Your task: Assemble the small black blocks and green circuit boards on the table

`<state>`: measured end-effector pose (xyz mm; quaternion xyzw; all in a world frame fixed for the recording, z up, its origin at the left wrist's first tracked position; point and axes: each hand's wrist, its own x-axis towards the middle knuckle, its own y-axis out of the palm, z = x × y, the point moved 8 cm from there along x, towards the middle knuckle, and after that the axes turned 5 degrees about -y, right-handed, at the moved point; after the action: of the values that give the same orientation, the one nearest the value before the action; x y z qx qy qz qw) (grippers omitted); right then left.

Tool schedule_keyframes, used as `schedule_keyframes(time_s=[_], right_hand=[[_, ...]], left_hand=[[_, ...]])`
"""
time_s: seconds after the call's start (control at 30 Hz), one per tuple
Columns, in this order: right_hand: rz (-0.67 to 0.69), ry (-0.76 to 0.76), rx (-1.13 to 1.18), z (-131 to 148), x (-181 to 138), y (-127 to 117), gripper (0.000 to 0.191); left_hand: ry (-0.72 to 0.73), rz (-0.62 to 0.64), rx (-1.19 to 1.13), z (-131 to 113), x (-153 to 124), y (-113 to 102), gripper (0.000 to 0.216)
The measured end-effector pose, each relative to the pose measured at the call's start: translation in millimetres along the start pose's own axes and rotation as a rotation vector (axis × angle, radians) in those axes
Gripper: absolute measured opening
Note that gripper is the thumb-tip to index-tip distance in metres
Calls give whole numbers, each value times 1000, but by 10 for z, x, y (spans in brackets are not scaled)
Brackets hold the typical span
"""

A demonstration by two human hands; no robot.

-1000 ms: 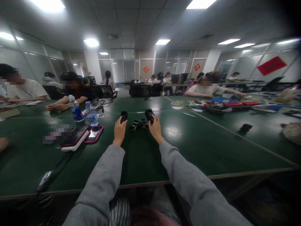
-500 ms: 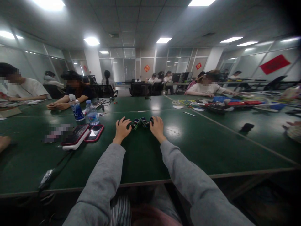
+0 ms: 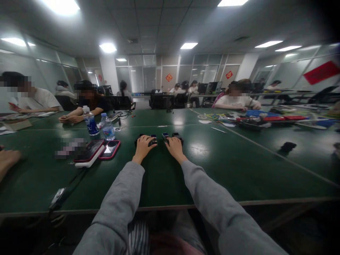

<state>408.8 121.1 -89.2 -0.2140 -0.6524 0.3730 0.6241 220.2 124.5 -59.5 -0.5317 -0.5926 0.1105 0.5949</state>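
Both my arms, in grey sleeves, reach out over a dark green table [image 3: 164, 177]. My left hand [image 3: 143, 146] is curled over a small dark block with a blue top [image 3: 153, 136]. My right hand [image 3: 174, 147] closes its fingers on a second small block with a blue top [image 3: 165, 135]. A black handheld device [image 3: 137, 140] lies just left of my left hand. Another black device [image 3: 177, 135] lies just beyond my right hand. How firmly the fingers grip the blocks is hard to see.
Two phones in red cases [image 3: 110, 148] and a white slab [image 3: 86, 163] lie to the left, with two water bottles [image 3: 91, 124] behind them. A cable with a plug [image 3: 57, 198] runs to the near edge. People sit across the table. Another person's hand [image 3: 7, 157] shows at far left.
A second ago each hand held a black device upright above the table. Both devices were then laid down, and my hands have moved inward onto the two small blocks between them.
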Motion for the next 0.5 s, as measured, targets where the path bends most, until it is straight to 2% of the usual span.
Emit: schedule_keyframes(time_s=[0.13,0.23,0.33,0.5], right_hand=[[0,-4,-2,-25,-4,9,31],[-2,-10,-17,-34,-9,14,31],[-8,-11,-25,-39,-5,20,31],[-5,-4,-12,-43,6,16,29]], left_hand=[[-349,-192,-47,546,-49,-172,42],[-464,-128,-109,810,-96,-62,40],[-452,-47,-122,800,-121,58,39],[-382,-3,-86,575,-129,87,46]])
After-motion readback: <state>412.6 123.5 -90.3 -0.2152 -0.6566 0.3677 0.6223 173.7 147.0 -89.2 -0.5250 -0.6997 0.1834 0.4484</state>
